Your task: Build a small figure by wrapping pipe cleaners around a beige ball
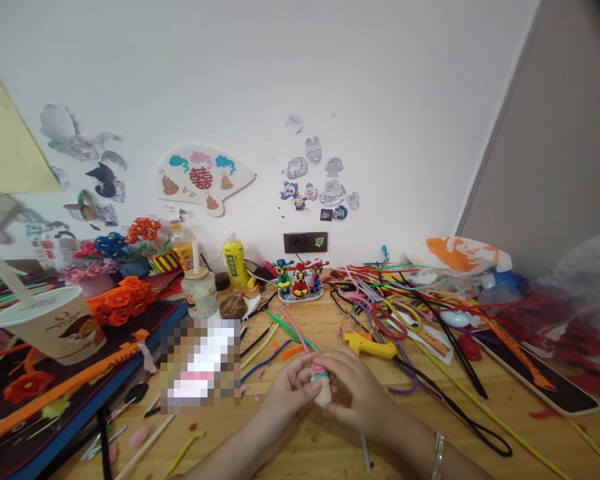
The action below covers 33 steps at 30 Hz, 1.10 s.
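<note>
Low in the middle of the view, my left hand [291,389] and my right hand [359,390] meet around a small ice-cream-shaped piece [323,392]. Its top is pink, a teal band runs below, and the lower part is cream. The thumb and fingers of my left hand grip its left side. My right fingers close over its top and right side, partly hiding it. Just behind my hands lies a yellow glue gun [370,345] with a black cord. Pink, green and blue fuzzy stems [267,360] lie to the left behind my left hand.
Three small coloured figures [301,280] stand on a tray by the wall. Tangled craft stems [395,313] spread over the right side. Left are a paper cup [55,327], a candle-like jar [200,297], a yellow bottle [235,260] and orange fuzzy flowers [123,300].
</note>
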### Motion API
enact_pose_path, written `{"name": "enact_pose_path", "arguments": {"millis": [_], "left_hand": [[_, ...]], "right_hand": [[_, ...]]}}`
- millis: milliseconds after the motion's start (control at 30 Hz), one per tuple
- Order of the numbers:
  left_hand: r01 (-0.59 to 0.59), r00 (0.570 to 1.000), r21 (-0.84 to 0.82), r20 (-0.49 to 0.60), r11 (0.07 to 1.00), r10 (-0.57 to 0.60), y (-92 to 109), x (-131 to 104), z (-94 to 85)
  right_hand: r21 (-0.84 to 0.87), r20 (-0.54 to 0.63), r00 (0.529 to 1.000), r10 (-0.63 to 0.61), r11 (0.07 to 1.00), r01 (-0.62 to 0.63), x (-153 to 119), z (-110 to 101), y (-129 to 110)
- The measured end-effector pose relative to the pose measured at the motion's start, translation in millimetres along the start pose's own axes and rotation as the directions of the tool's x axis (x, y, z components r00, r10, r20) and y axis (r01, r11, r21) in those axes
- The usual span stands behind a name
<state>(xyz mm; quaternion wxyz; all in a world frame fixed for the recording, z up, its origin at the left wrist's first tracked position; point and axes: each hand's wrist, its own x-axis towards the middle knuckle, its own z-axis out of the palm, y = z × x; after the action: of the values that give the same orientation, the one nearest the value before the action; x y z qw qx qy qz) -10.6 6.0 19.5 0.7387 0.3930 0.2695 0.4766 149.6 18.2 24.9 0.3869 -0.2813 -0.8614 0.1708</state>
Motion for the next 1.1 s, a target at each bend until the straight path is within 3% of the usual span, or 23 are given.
{"name": "enact_pose_path", "arguments": {"millis": [133,300,533,767,867,1000,1100], "left_hand": [[-0.011,0.999,0.029,-0.036,1.000,0.012,-3.6,0.9,-0.5],[-0.013,0.997,0.032,-0.077,0.999,0.016,-2.2,-1.1,3.7],[0.032,0.996,-0.045,0.083,0.998,-0.028,-1.5,-3.3,4.5],[0.000,0.999,-0.035,-0.041,0.999,-0.002,-3.4,-3.0,4.7],[-0.025,0.994,0.033,-0.105,0.999,0.028,-6.1,1.4,-0.3],[-0.108,0.991,0.194,-0.055,0.975,0.121,-12.6,6.6,-9.5],[-0.097,0.992,0.256,-0.049,0.962,0.113,-16.1,7.5,-12.0]], "right_hand": [[-0.083,0.024,1.000,-0.015,0.996,0.017,0.2,0.5,-4.3],[-0.017,-0.012,1.000,-0.012,1.000,0.012,-1.5,3.1,-2.3],[0.136,-0.094,0.993,0.065,0.989,-0.052,-4.6,5.8,2.5],[0.102,-0.101,0.994,0.034,0.995,-0.023,-3.0,5.4,2.1],[0.119,-0.054,0.998,0.014,0.993,-0.008,-2.1,0.0,3.0],[0.153,-0.004,0.996,0.090,0.984,-0.088,-2.3,-4.5,1.6],[0.169,0.035,0.987,0.158,0.972,-0.162,-2.5,-2.3,2.4]]}}
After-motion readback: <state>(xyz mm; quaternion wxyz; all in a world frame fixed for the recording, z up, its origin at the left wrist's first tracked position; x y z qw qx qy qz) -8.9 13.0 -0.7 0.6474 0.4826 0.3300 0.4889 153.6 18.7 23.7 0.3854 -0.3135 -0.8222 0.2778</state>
